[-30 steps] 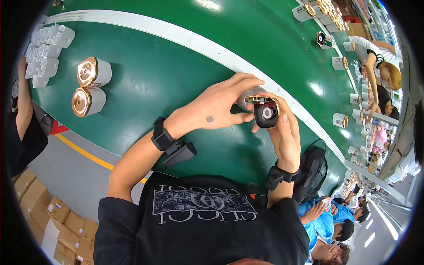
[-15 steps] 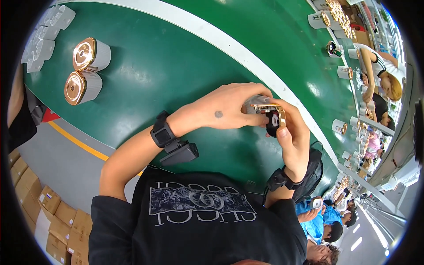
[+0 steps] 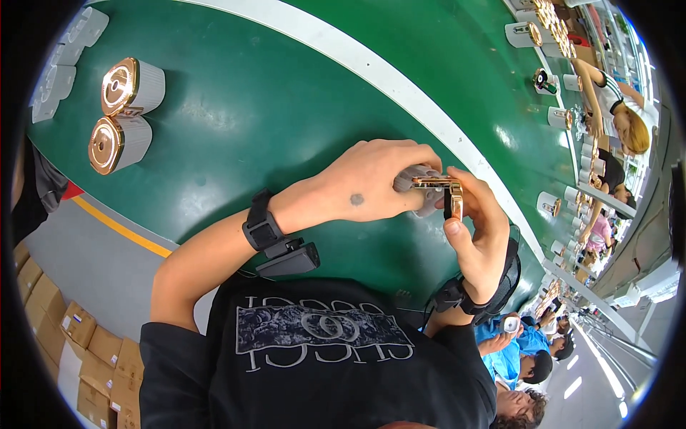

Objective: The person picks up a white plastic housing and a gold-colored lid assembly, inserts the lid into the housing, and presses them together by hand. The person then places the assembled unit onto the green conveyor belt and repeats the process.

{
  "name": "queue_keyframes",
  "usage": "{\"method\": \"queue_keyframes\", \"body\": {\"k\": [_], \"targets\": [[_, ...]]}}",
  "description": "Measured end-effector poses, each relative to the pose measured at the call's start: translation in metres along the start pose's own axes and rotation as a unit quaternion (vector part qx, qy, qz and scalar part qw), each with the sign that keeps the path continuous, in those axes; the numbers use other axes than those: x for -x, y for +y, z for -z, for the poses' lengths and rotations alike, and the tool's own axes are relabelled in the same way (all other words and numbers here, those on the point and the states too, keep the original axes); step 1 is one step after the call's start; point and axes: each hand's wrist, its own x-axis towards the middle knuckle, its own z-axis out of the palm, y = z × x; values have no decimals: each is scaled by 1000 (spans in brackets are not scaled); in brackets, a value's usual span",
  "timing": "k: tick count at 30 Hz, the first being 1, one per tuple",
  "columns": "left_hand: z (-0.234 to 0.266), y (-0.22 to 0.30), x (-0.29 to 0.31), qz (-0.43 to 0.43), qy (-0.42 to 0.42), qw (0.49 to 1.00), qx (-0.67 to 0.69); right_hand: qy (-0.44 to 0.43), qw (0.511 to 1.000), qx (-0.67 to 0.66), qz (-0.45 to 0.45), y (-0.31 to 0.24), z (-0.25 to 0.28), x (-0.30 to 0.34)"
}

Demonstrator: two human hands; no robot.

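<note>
My left hand (image 3: 368, 179) is wrapped around a grey-white ribbed plastic housing (image 3: 411, 174), much of it hidden by my fingers. At its right end my right hand (image 3: 480, 232) grips a shiny gold-coloured cover (image 3: 456, 199) with the thumb in front and the fingers behind. The cover stands edge-on against the housing's end, with a dark part on its inner side. Whether the two parts are fully joined I cannot tell. Both hands are just above the green tabletop (image 3: 264, 121).
Two white units with gold tops (image 3: 120, 86) stand together at the far left, beside a row of translucent white housings (image 3: 53, 89). A white strip (image 3: 400, 93) crosses the table. Cardboard boxes (image 3: 96, 365) are stacked at lower left. Co-workers sit along the right.
My right hand has turned the gold cover edge-on, so its dark inside with the white piece is mostly hidden. My right fingers have spread slightly. The view has shifted a little.
</note>
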Motion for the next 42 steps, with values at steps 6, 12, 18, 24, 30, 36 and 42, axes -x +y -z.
{"method": "queue_keyframes", "body": {"k": [6, 12, 18, 24, 30, 36, 42], "targets": [[7, 0, -3, -2, -16, 1000, -9, 41, 994, 96, 40, 2, 1, -1], [15, 6, 2, 127, -116, 977, 125, 34, 977, 187, 100, -6, -3, 4], [1, -9, 2, -9, -57, 995, 82, 37, 979, 179, 87, -2, 3, 8], [9, -6, -2, 69, -96, 988, 98, 53, 973, 210, 86, -1, 0, 9], [8, -11, -1, 55, -102, 988, 106, 55, 965, 241, 87, 2, -9, 6], [8, -12, 0, 58, -106, 988, 96, 52, 959, 265, 81, 1, -11, 7], [7, -16, 1, 52, -107, 989, 83, 55, 952, 288, 87, -3, -11, 5]]}}
